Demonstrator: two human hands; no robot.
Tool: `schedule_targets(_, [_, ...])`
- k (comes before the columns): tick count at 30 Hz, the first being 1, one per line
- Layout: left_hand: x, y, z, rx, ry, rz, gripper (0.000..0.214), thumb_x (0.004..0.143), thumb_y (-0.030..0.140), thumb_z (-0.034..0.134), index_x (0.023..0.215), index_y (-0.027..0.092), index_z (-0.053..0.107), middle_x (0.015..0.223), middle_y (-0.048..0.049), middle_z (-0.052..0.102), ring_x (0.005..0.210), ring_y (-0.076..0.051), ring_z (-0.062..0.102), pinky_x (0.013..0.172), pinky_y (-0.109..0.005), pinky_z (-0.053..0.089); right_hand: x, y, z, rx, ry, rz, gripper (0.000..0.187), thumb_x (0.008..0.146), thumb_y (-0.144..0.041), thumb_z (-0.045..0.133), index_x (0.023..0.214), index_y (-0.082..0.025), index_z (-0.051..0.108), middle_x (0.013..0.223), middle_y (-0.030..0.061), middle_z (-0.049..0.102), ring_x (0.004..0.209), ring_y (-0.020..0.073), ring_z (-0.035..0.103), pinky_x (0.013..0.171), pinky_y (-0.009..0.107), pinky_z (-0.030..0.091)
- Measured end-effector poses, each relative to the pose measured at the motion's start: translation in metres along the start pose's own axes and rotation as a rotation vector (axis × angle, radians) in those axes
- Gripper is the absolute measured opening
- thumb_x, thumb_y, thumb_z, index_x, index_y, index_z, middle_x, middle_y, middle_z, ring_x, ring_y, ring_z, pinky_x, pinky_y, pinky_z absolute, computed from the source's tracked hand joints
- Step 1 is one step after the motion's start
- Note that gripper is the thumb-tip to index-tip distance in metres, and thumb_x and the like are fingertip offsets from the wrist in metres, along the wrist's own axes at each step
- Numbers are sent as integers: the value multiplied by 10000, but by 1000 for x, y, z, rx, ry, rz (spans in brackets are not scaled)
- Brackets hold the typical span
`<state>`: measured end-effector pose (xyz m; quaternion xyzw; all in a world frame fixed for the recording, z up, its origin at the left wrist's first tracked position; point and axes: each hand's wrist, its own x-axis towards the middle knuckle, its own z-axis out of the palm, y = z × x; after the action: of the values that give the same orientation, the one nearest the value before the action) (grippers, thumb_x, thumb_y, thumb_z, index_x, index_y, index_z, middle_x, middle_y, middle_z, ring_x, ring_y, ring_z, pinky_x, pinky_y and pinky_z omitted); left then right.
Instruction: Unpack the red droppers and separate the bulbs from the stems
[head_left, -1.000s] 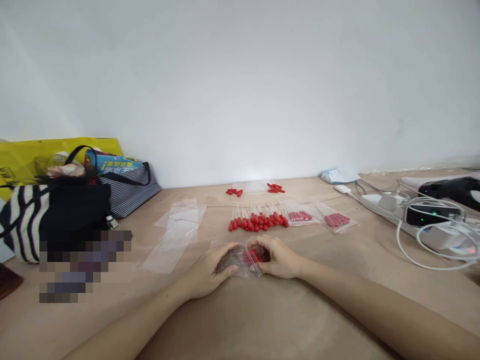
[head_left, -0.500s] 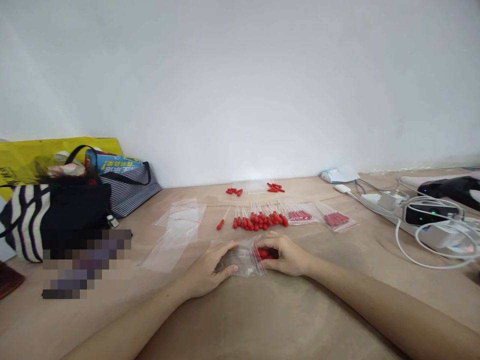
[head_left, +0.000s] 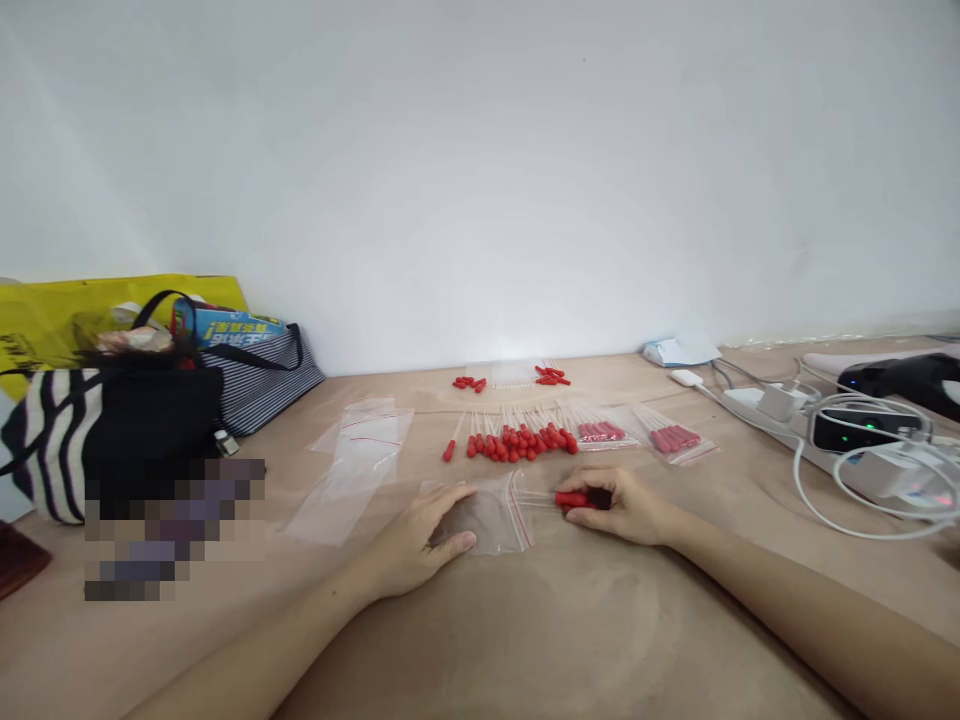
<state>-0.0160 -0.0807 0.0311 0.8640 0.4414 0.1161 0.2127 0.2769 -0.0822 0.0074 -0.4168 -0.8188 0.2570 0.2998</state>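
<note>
Red-tipped sticks (head_left: 572, 499) lie pinched in the fingers of the right hand (head_left: 624, 507), below centre of the frame; leftward, the left hand (head_left: 420, 545), fingers wide, touches a clear bag (head_left: 491, 518).

Chinese lettering (head_left: 244, 328) on blue packet (head_left: 217, 318)

I see the left hand (head_left: 421, 545) at the left end of the clear bag (head_left: 491, 515), thumb and fingers parted; the right hand (head_left: 628, 505), pinching, is right of it.
</note>
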Motion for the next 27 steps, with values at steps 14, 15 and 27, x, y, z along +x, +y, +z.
schedule_targets(14, [-1,-3,0,13,-16,2,504,807,447,422,1267,262,332,1328,-36,373,1198,-212,348,993,-398,281,-3,2,-6,100,41,35,148,696,-253,577,818,-206,646,845,21,597,750,128,558,656,238,451])
schedule_targets(15, [-1,-3,0,13,-15,2,505,807,447,422,1268,263,331,1328,-35,373,1198,-212,347,993,-398,281,-3,2,-7,107,29,34,144,694,-255,580,815,-205,643,854,21,600,760,130,558,663,240,452])
schedule_targets(27, [-3,-4,-4,9,-15,-11,505,806,445,418,1269,261,336,1327,-39,376,1197,-219,351,987,-395,286,-5,5,-12,50,18,74,134,678,-258,581,782,-214,653,744,-5,642,658,121,557,581,232,448])
